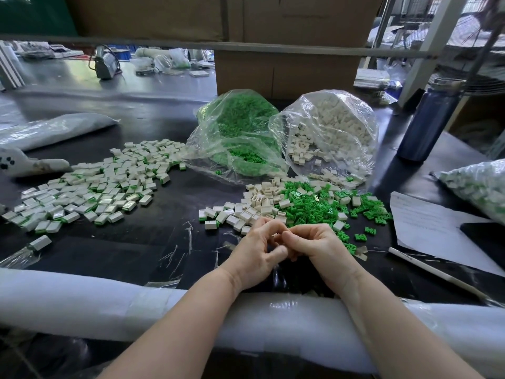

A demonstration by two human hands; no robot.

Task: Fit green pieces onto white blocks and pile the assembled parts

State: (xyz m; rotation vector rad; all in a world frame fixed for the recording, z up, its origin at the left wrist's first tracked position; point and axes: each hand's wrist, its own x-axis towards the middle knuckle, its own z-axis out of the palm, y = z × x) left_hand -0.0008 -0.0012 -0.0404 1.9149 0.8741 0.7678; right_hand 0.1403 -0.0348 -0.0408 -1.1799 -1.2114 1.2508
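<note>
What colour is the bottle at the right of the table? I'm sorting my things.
Dark blue, with a silvery lid: the bottle, clearest in the head view.

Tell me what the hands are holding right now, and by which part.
Cannot be told: left hand and right hand meet fingertip to fingertip, curled, hiding whatever is pinched.

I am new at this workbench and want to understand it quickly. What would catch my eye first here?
Two clear bags at the back stand out: the green bag beside the white bag. In front of them lies a loose heap of green pieces and white blocks; the finished pile spreads to the left. Nearest, the left hand and right hand meet, fingers curled together.
</note>
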